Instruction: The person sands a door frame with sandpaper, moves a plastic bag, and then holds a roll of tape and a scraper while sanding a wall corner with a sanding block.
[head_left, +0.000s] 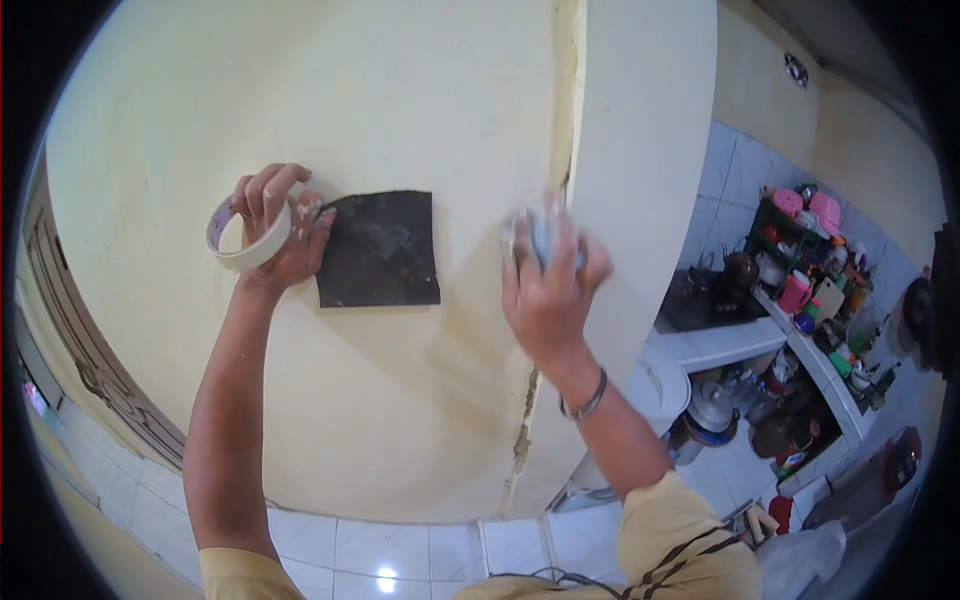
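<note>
My left hand (pixel 283 225) is closed at the upper left corner of a black sheet (pixel 380 250), which has a torn-looking top edge and a pale dusty smear. Around the fingers of that hand hangs a roll of masking tape (pixel 262 252). Against the cream wall (pixel 300 80), right of the sheet, my right hand (pixel 548 285) is blurred by motion. Its fingers are curled over a pale bluish thing (pixel 541 240), too smeared to name. A dark bracelet circles the right wrist. White specks dot the left fingers.
Beside my right hand runs a cracked vertical seam (pixel 524 430), chipped lower down, next to a wall pillar (pixel 635 150). A tiled kitchen counter (pixel 735 345) with pots and crowded dishes stands at the right. A carved brown door (pixel 90 330) is at the left, above white floor tiles (pixel 385 550).
</note>
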